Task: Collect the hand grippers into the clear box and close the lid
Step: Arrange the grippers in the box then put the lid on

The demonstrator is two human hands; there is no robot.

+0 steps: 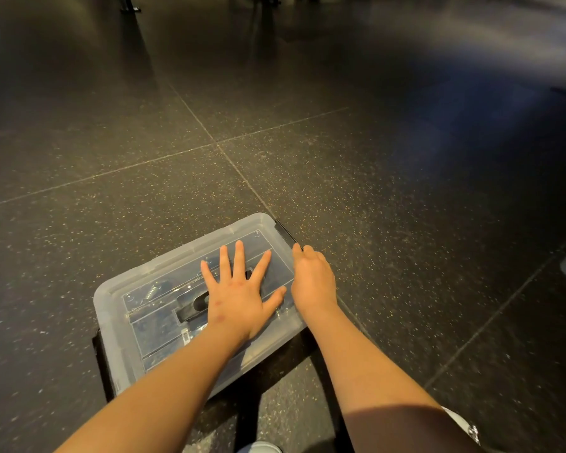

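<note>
Box point(111, 325) on floor point(373, 191), lid point(164, 282) on. Left hand point(239, 291) flat on lid, fingers spread. Right hand point(312, 279) at right rim by latch point(285, 232), fingertips hidden, grip unclear. Grippers point(151, 291) dim inside, through lid.

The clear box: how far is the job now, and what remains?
Done: hand grippers lie inside the clear box, and the lid sits on top. In hand: the left hand presses flat on the lid while the right hand is at the black latch. Left: fastening it; whether it is snapped cannot be seen.
</note>
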